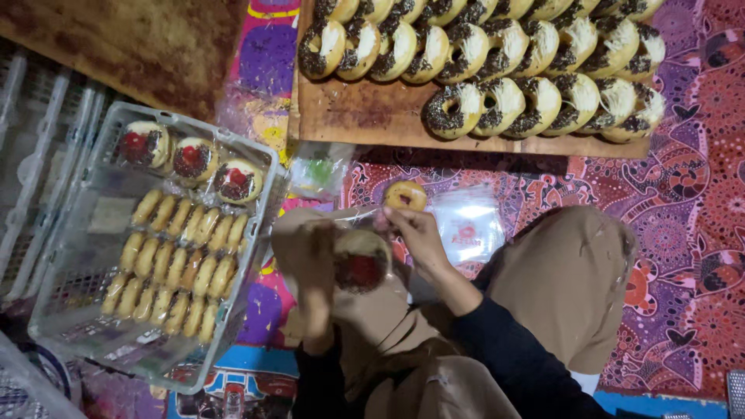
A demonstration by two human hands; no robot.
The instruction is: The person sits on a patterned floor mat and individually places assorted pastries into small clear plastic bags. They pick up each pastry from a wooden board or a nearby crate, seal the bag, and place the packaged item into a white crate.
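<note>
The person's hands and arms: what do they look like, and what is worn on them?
Both hands are bare, no gloves: left hand, right hand. Dark, black-looking long sleeves cover the arms, the right one ending partway down the forearm. No rings or watch can be made out.

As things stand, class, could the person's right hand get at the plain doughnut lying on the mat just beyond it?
Probably yes: the right hand is right beside the plain doughnut with nothing between, though its fingers are busy pinching the bag of the red-topped doughnut.

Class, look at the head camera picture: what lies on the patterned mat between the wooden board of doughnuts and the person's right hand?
In the head view, one plain ring doughnut lies there, between the wooden board and the right hand, with clear plastic bags beside it.
</note>
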